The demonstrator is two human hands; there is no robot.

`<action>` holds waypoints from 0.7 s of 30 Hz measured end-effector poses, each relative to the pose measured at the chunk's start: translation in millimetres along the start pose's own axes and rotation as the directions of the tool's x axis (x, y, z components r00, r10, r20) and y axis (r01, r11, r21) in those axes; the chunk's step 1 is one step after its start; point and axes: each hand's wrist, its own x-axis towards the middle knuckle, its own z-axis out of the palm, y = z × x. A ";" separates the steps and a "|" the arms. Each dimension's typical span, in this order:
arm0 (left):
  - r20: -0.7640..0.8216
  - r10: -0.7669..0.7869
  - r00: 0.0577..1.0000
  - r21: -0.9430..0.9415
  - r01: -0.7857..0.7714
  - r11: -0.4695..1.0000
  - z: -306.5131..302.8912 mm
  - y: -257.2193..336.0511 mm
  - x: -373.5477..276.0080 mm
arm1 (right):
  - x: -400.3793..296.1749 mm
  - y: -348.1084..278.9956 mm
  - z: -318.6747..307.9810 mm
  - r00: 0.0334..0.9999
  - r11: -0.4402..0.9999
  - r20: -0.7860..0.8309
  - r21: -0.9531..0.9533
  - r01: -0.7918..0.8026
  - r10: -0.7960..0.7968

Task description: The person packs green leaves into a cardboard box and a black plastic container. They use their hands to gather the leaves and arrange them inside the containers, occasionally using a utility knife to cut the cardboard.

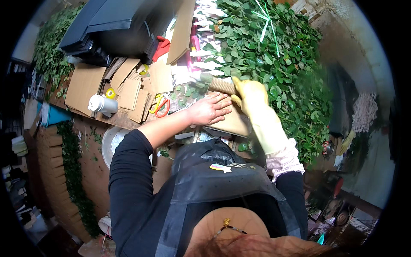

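My left hand point(210, 110), bare, lies flat with its fingers spread on a piece of brown cardboard point(236, 122) at the table's near edge. My right hand point(252, 96), in a pale yellow rubber glove, is at the right end of a strip of corrugated cardboard point(222, 86) just beyond the left fingertips. Its thumb and fingers are near the strip; whether they grip it is not clear. Leafy green stems point(289, 64) lie in a large pile right beside the glove, with green-white twine point(268, 19) across the top. White wrapped pieces point(205, 54) line the pile's left side.
Left of my hands lie orange-handled scissors point(162, 108), yellow-handled scissors point(156, 103), cut cardboard pieces point(130, 93), a white bottle point(103, 104) and a yellow tape roll point(110, 93). Farther back are a red glove point(161, 48) and stacked dark boxes point(109, 19). A white bucket point(107, 144) stands below.
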 end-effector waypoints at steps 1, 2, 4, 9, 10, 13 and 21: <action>-0.029 0.015 0.999 0.006 -0.015 1.000 -0.2 1.6 3.5 | -8.6 -4.3 5.2 1.000 0.997 0.000 -0.072 0.004 -0.004; -0.017 -0.013 1.000 -0.034 0.012 0.999 -0.8 2.5 6.5 | -12.6 4.5 36.0 0.992 0.989 -0.073 -0.114 0.099 -0.108; -0.002 -0.055 0.999 -0.098 0.054 0.994 -0.6 3.0 3.0 | -25.4 -6.0 52.5 0.985 0.984 -0.064 -0.087 0.156 -0.162; -0.012 -0.139 0.990 -0.105 0.137 0.985 -2.3 8.7 0.6 | -44.3 -23.8 68.2 0.986 0.995 -0.138 0.029 0.095 -0.090; -0.145 -0.197 0.970 -0.060 0.190 0.980 -3.1 13.0 -0.4 | -46.5 -22.0 71.7 0.982 0.994 -0.172 0.069 0.090 -0.077; -0.525 -0.301 0.796 0.024 0.368 0.930 -8.6 39.0 -13.2 | -47.0 -18.4 82.7 0.977 0.990 -0.163 -0.028 0.135 -0.138; -0.215 -0.865 0.454 -0.566 0.664 0.489 39.7 35.8 -37.1 | -35.1 -12.6 78.9 0.910 0.935 -0.214 -0.073 0.348 -0.355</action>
